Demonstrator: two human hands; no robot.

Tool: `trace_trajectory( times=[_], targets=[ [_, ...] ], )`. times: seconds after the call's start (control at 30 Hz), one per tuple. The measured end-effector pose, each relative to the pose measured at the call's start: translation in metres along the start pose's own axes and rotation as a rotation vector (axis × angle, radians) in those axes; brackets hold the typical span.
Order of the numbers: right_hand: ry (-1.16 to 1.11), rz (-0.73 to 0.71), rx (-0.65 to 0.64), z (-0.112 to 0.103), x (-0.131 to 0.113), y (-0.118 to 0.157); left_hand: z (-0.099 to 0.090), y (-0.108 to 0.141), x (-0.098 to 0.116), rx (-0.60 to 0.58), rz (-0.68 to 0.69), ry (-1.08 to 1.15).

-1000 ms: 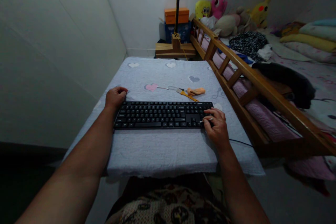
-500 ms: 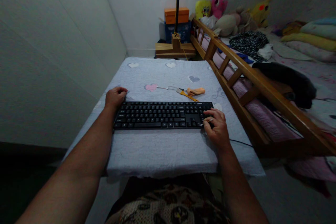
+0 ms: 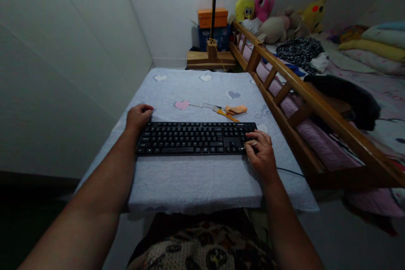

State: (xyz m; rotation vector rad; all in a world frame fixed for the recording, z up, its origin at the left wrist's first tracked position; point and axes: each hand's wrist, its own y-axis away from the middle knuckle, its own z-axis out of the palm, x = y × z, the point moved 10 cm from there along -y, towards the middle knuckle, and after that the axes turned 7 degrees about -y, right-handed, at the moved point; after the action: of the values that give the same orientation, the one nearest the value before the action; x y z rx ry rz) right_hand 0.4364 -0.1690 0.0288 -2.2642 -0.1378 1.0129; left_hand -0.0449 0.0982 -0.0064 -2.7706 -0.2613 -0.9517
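Note:
A black keyboard point(image 3: 183, 139) lies across the cloth-covered table point(image 3: 196, 181). At its upper left corner rests my left hand point(image 3: 139, 117), fingers curled together; whether anything is inside them is hidden. Over the number pad at the right end, my right hand point(image 3: 261, 152) pinches a thin white cotton swab point(image 3: 252, 145), its tip down at the keys. Behind the keyboard lie a yellow-handled brush point(image 3: 225, 114), an orange-brown piece point(image 3: 236, 110) that I cannot name for certain, and a thin metal wire tool point(image 3: 202, 106).
A wooden bed rail point(image 3: 294, 80) runs along the table's right side, with stuffed toys point(image 3: 274, 28) and bedding beyond. An orange box point(image 3: 213, 18) and a black pole point(image 3: 214, 4) on a wooden base stand behind the table. A black cable point(image 3: 291, 171) trails right.

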Motion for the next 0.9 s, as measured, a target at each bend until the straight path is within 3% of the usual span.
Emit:
trace_trajectory(
  times=[0.9],
  targets=[
    [-0.061, -0.022, -0.058, 0.0041, -0.006, 0.0006, -0.001, 0.0006, 0.0012, 0.012, -0.017, 0.031]
  ],
)
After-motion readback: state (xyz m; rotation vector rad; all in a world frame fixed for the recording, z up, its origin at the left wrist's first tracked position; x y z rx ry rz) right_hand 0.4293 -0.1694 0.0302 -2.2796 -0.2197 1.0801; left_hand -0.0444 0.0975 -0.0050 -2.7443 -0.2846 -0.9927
